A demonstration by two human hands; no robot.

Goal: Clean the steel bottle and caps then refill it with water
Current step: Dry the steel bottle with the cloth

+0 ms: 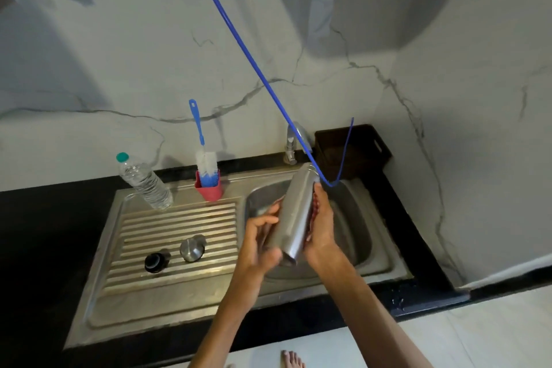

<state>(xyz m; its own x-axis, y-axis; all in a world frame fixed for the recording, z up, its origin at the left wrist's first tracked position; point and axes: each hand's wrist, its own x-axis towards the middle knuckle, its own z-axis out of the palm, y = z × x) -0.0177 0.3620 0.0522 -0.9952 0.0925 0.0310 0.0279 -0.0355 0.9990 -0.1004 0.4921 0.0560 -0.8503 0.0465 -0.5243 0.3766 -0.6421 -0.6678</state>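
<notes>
Steel bottle [294,212] up over the sink basin [355,218], tilted, mouth away toward the tap [291,140]. Left hand [260,245] wrapped around the lower end, grip clenched on it. Right hand [321,227] holding a reddish scrubber [313,209] against the bottle's side. Blue hose [268,87] slanting down just beside the mouth. On the drainboard [179,236]: steel cap [192,248] and black cap [156,261], near each other. Brush [204,158] standing in a red holder [210,191].
</notes>
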